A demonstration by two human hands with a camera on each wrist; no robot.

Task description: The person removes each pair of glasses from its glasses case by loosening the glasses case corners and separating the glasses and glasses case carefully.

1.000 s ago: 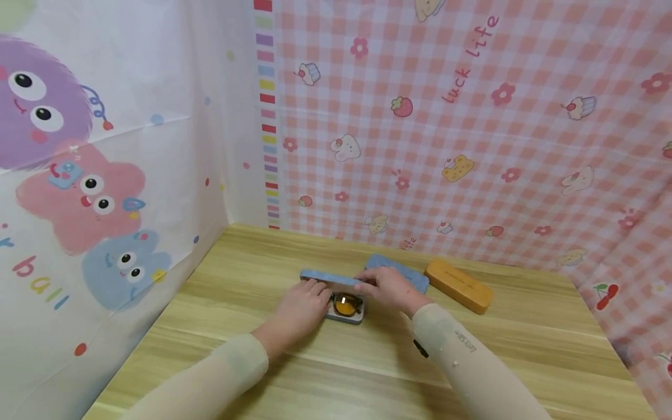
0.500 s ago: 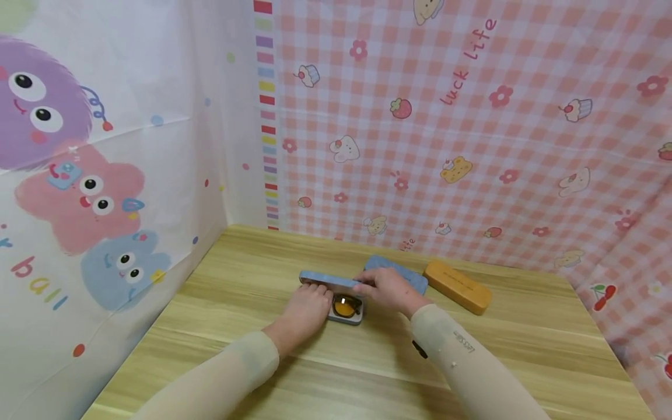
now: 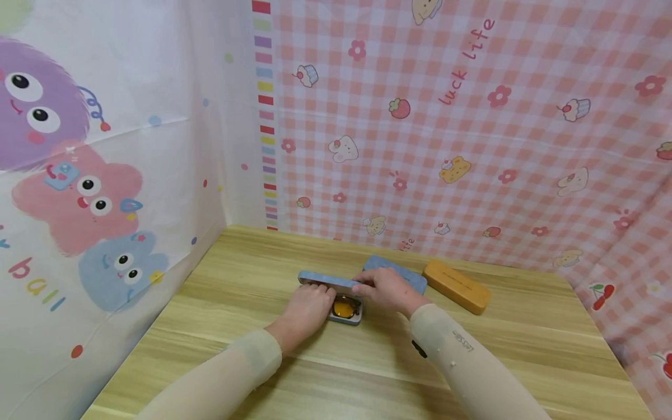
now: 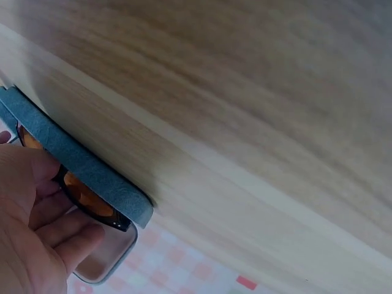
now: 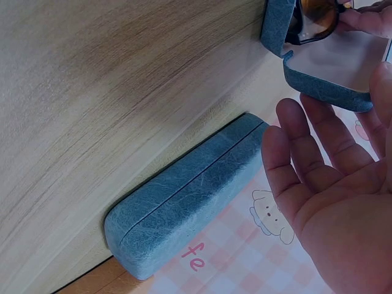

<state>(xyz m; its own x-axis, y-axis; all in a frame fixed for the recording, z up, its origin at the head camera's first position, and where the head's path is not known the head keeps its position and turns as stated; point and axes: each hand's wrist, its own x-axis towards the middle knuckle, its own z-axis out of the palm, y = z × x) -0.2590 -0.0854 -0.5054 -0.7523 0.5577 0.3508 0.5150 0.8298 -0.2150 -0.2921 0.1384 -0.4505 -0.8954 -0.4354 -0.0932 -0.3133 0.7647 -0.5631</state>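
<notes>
An opened blue glasses case [image 3: 324, 277] sits on the table, its lid raised at the back. Inside its base lie sunglasses [image 3: 344, 308] with amber lenses and a dark frame. My left hand [image 3: 310, 304] reaches in and pinches the sunglasses [image 4: 87, 199] near the bridge, thumb in front and other fingers behind, as the left wrist view shows. With its thumb and fingertips, my right hand [image 3: 387, 287] holds the right end of the lid [image 5: 327, 90]. The left half of the sunglasses is covered by my left hand in the head view.
A closed blue glasses case [image 5: 184, 190] lies just behind my right hand. Right of it is a closed orange-yellow glasses case [image 3: 458, 287]. A pink checked cloth [image 3: 472, 140] hangs along the table's back edge, and a white printed cloth [image 3: 173, 169] along the left.
My left hand has shifted slightly right along the sunglasses, its fingers drawing closer together. The right hand keeps its hold on the lid, nearly still.
</notes>
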